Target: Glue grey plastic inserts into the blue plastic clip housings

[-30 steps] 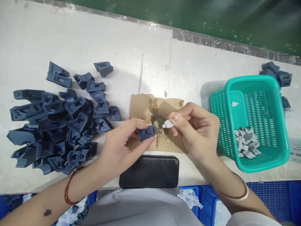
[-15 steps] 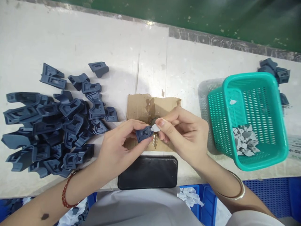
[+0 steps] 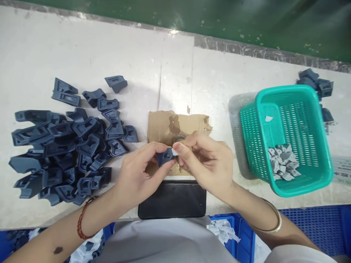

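Observation:
My left hand (image 3: 138,170) is closed on a small dark blue-grey moulded part (image 3: 164,157), with thumb and fingers at its edges. Between the thumb and fingertips of my right hand (image 3: 211,164) is a small flat white piece (image 3: 174,151), which meets the part's right-hand side. Whether it touches the inside of the part cannot be made out. Both hands are over a torn sheet of brown cardboard (image 3: 159,128) with wet-looking brown stains. A dark round object (image 3: 179,139) on the cardboard is partly hidden by my right fingers.
A pile of similar blue-grey parts (image 3: 64,144) covers the table's left side. On the right stands a green plastic basket (image 3: 326,146) holding white-grey scraps (image 3: 283,162); more parts (image 3: 325,87) lie behind it. A black phone (image 3: 172,201) lies near the front edge, above blue crates (image 3: 246,235).
My right hand has moved left and slightly down, bringing the white piece up against the part. My left hand keeps its hold. The view has shifted slightly.

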{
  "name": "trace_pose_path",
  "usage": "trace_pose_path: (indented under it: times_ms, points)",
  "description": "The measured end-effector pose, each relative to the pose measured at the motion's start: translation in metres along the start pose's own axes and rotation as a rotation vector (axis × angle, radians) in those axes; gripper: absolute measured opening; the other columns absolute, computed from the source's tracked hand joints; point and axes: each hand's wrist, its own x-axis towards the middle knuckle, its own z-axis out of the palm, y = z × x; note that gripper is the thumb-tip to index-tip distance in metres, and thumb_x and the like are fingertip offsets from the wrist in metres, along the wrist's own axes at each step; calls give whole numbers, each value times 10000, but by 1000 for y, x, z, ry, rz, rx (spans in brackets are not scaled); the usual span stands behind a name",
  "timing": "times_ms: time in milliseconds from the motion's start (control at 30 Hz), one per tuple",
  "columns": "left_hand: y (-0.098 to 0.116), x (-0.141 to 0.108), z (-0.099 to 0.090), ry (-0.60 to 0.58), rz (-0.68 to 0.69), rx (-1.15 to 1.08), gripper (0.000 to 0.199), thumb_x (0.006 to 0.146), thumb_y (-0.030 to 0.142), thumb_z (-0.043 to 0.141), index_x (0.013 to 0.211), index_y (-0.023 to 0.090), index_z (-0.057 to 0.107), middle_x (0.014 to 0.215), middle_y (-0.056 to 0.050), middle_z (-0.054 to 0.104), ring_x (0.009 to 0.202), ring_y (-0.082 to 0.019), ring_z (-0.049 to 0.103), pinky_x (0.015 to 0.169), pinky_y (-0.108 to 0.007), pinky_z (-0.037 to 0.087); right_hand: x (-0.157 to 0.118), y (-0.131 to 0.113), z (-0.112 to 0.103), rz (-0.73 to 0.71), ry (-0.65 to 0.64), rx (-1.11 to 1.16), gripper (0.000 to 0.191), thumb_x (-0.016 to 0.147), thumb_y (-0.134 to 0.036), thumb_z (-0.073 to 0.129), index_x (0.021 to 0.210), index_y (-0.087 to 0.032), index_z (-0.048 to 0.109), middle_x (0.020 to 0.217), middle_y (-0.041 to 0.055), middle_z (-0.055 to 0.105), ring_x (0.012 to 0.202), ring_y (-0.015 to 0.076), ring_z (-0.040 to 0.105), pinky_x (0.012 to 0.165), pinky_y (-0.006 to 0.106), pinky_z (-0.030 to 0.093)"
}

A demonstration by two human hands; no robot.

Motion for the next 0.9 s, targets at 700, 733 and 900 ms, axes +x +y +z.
trace_pose_path:
  times_ms: [700,733,900]
  points:
    - [0,-1,-5,-107,-69,-63,90,994,300,562,1001,211,564,741,26,559,596,-130,495,558,-250,398,4,-1,-4,105,-91,125,291,988,-373,652,772,-178,656,613,-29,626,529,87,572,520,208,455]
    - [1,0,-6,-109,-54,-56,90,1004,301,540,1007,213,561,769,17,572,622,-134,514,580,-251,419,4,-3,-5,85,-84,97,286,991,-377,647,786,-179,675,613,-27,628,533,93,571,521,216,454]
    - [4,-2,-11,-58,5,-63,148,964,275,535,1102,222,536,993,-51,630,884,-176,614,783,-290,525,-15,-18,-35,-174,27,-132,176,1018,-301,609,1046,-238,771,953,46,772,862,176,718,749,297,569]
